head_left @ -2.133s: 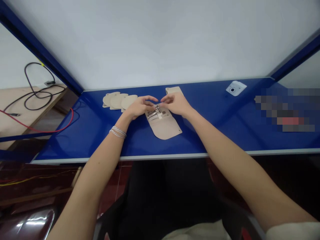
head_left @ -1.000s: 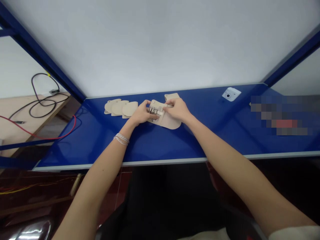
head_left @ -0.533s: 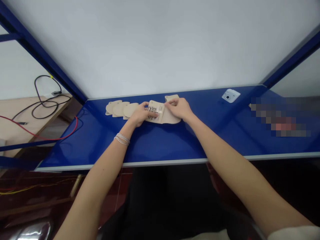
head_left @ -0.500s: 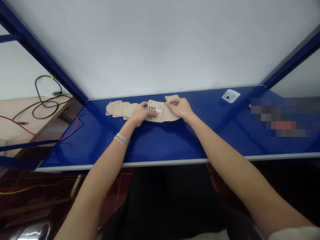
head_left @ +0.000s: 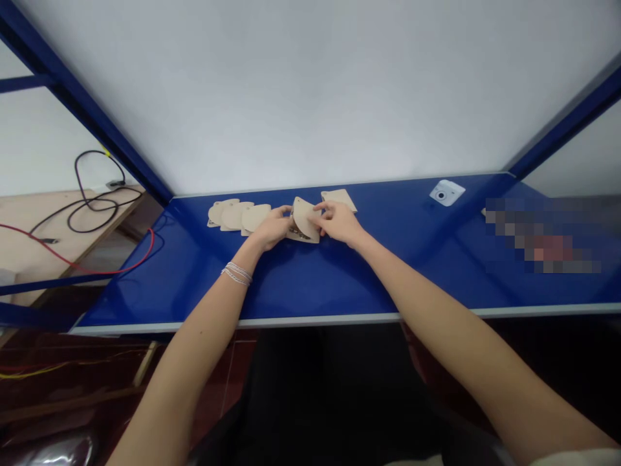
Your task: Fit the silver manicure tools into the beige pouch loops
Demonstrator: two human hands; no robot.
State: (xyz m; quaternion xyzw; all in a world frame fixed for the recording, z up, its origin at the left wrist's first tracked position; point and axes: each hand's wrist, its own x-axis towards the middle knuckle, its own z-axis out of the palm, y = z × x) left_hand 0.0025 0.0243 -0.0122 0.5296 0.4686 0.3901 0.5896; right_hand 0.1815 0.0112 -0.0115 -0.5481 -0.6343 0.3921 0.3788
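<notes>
A beige manicure set case (head_left: 305, 219) is held just over the blue table, its rounded flap folded partway over the inside. Small metal tools glint under the flap near the lower edge; most of them are covered. My left hand (head_left: 274, 228) grips the case by its left side, thumb toward the inside. My right hand (head_left: 338, 222) pinches the flap from the right. Behind my right hand another beige case (head_left: 342, 197) lies folded on the table. To the left of my left hand several folded beige cases (head_left: 239, 217) lie overlapping in a row.
The blue table (head_left: 320, 285) has a pale front edge and meets a white wall at the back. A white card or device with a round dark mark (head_left: 447, 193) lies at the right. A pixelated patch covers the far right. Black and red cables (head_left: 97, 207) lie on a wooden surface at left.
The case lay open with its tools showing, and was turned so the flap pointed right. Now my right hand has brought the flap leftward over the tools.
</notes>
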